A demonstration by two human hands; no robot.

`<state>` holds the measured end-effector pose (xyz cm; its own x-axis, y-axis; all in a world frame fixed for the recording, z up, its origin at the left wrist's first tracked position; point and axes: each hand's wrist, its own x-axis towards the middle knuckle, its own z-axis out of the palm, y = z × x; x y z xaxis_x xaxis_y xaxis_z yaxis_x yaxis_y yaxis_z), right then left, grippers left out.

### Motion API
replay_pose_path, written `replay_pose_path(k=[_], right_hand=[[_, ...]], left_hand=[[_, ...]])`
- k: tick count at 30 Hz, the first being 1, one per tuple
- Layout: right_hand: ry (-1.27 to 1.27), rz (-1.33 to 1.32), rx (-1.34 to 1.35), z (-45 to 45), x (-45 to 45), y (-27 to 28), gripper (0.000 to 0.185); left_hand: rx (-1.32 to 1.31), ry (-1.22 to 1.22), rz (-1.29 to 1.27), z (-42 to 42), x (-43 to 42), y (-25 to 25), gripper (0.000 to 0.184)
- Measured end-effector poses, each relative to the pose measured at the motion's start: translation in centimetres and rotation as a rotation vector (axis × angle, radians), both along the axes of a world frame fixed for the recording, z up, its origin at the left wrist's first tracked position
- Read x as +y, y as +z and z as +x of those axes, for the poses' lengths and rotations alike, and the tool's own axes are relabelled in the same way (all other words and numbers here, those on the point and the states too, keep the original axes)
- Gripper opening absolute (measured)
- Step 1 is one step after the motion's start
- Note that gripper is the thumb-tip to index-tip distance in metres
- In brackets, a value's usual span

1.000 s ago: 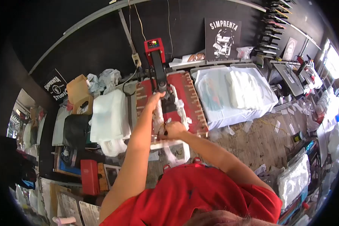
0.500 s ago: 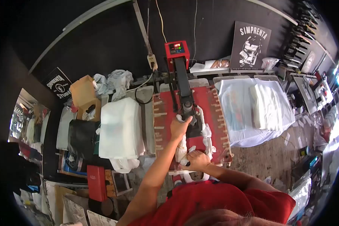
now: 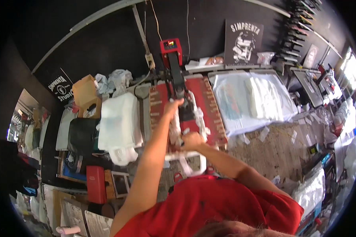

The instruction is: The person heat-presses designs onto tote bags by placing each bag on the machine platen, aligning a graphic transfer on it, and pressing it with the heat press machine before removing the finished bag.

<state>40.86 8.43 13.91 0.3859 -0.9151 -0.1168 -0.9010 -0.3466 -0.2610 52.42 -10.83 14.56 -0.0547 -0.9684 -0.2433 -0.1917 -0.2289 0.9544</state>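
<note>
A heat press with a red upper plate (image 3: 211,130) and a black arm (image 3: 177,77) stands in front of me. Pale wrapping covers its U-shaped handle (image 3: 202,125). My left hand (image 3: 173,107) is closed around the handle's left side, close to the black centre joint. Lower down, my right hand (image 3: 193,141) is closed at the near left part of the handle, knuckles up. Motion blurs both hands, and their fingertips are partly hidden. At the back, a red control box (image 3: 170,46) has a lit display.
Left of the press lies a stack of white sheets (image 3: 116,122), with an open cardboard box (image 3: 85,91) beyond. To the right, folded white cloth (image 3: 265,98) rests on a covered table (image 3: 241,125). Scraps litter the wooden floor (image 3: 261,154).
My view has shifted, so the press appears farther up and left. Both hands keep their hold on the handle. More of its near loop and the floor now shows in front of my body.
</note>
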Motion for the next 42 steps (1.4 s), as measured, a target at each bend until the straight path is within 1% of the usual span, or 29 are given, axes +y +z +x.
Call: replay_pose_path(k=[1,2,4,5,7,8,9,11,14,16,17,18,20,22,24,26,27,28,29,30,31,32,34,35,36,37,38,40,42], right_hand=[[-0.034,0.052,-0.009,0.1,0.5,1.1,0.08],[-0.019,0.04,0.006,0.0,0.8,2.4,0.081],[-0.02,-0.128,-0.046,0.2,1.9,3.4,0.08],[0.077,-0.344,-0.153,0.0,2.0,3.2,0.077],[0.057,-0.292,-0.153,-0.3,2.0,4.2,0.073],[0.0,-0.223,-0.175,0.8,4.8,3.9,0.07],[-0.046,-0.29,-0.15,-0.2,2.9,5.1,0.067],[-0.026,-0.411,-0.173,-0.7,1.9,6.4,0.065],[-0.002,-0.539,-0.228,-0.5,2.5,6.1,0.066],[-0.007,-0.493,-0.296,-0.5,3.2,7.2,0.059],[-0.011,-0.553,-0.324,-0.7,3.9,7.2,0.056],[-0.013,-0.623,-0.351,-1.0,4.2,6.9,0.054],[0.0,-0.466,-0.376,-1.2,5.9,6.9,0.052],[-0.007,-0.587,-0.543,-1.0,8.3,8.2,0.048],[0.088,-0.545,-0.683,-1.3,11.1,7.4,0.042],[0.165,-0.208,-0.856,-1.5,13.3,3.8,0.028],[0.172,0.041,-0.864,-1.8,13.4,2.1,0.021],[0.195,0.06,-0.876,-1.7,13.1,1.7,0.021],[0.1,0.272,-0.827,-1.6,12.8,1.3,0.018],[0.003,0.482,-0.764,-1.7,12.5,0.9,0.016],[0.106,0.425,-0.746,-2.1,12.2,-0.3,0.018],[0.119,0.441,-0.746,-2.0,12.0,-0.2,0.018],[0.101,0.574,-0.699,-2.3,11.3,0.7,0.023],[0.108,0.566,-0.688,-2.6,10.8,0.4,0.023],[0.111,0.624,-0.614,-2.8,10.8,-0.3,0.026],[0.11,0.679,-0.539,-2.8,10.6,-0.8,0.03],[0.107,0.675,-0.538,-2.9,10.7,-1.1,0.03],[0.062,0.782,-0.48,-3.0,10.7,-1.7,0.033],[0.031,0.781,-0.493,-3.3,11.2,-2.9,0.033]], left_hand=[[0.035,0.013,0.097,0.1,-2.6,-3.1,0.068],[-0.135,0.06,0.103,-0.4,-0.6,0.9,0.066],[-0.528,0.031,-0.034,-0.8,1.5,4.2,0.066],[-0.582,0.002,-0.234,0.1,0.6,3.7,0.064],[-0.167,-0.016,-0.253,0.2,-1.9,-0.5,0.064],[-0.379,-0.051,-0.067,1.4,2.1,-0.8,0.066],[-0.549,-0.077,-0.02,0.1,0.7,4.2,0.068],[-0.631,0.021,-0.264,0.1,0.0,2.6,0.064],[-0.606,-0.116,-0.216,0.5,2.0,5.8,0.055],[-0.519,-0.229,-0.072,1.5,5.2,8.3,0.055],[-0.57,-0.13,-0.256,1.9,5.8,5.2,0.064],[-0.605,-0.147,-0.206,2.4,8.9,5.7,0.078],[-0.36,-0.115,-0.466,4.0,14.4,5.1,0.073],[-0.174,0.044,-0.512,4.3,20.0,3.7,0.058],[-0.052,-0.051,-0.246,5.7,26.3,2.8,0.039],[0.112,-0.193,-0.24,6.6,31.0,-0.6,0.02],[0.096,-0.164,-0.235,7.5,32.0,-1.7,0.02],[0.077,-0.139,-0.078,8.2,32.8,-2.4,0.019],[0.064,-0.114,0.077,8.9,33.4,-3.1,0.027],[0.153,0.091,0.072,9.8,33.1,-3.0,0.033],[0.239,0.294,0.062,11.2,32.0,-2.9,0.039],[0.086,0.321,-0.091,14.3,31.0,-4.9,0.041],[0.135,0.494,-0.184,19.1,28.4,-5.2,0.041],[0.047,0.558,-0.294,22.5,26.7,-7.6,0.041],[0.193,0.601,-0.302,26.3,25.0,-10.6,0.037],[0.281,0.936,-0.071,29.6,21.3,-10.3,0.045],[0.29,1.019,0.066,31.2,19.2,-10.5,0.062],[0.201,1.014,0.115,35.3,15.0,-12.8,0.072],[0.202,0.908,0.358,37.2,11.9,-13.2,0.079]])
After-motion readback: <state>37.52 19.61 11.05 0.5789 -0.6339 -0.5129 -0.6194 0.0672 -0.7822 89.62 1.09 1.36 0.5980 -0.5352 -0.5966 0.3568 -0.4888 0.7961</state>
